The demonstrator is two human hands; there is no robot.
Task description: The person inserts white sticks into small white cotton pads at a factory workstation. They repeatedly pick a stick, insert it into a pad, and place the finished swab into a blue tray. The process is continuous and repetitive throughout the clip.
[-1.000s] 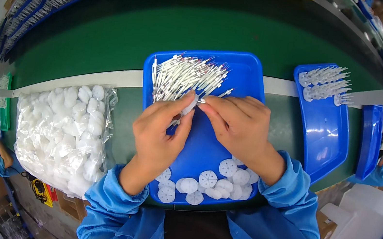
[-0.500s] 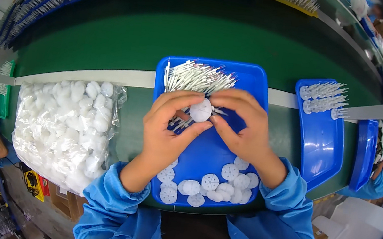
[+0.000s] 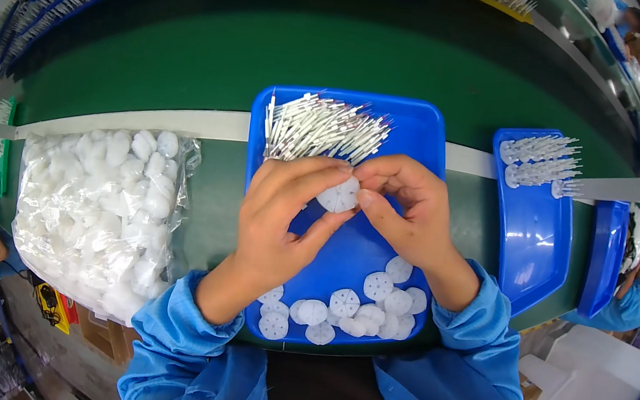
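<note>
Both hands raised slightly, left hand [image 3: 286, 211], right hand [image 3: 408, 212], pinching white disc [image 3: 338, 196]

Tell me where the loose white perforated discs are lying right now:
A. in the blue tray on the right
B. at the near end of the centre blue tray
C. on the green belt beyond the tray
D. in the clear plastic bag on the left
B: the loose white discs lie heaped at the near end of the centre blue tray, below both hands, while the thin white sticks fill its far end.
</note>
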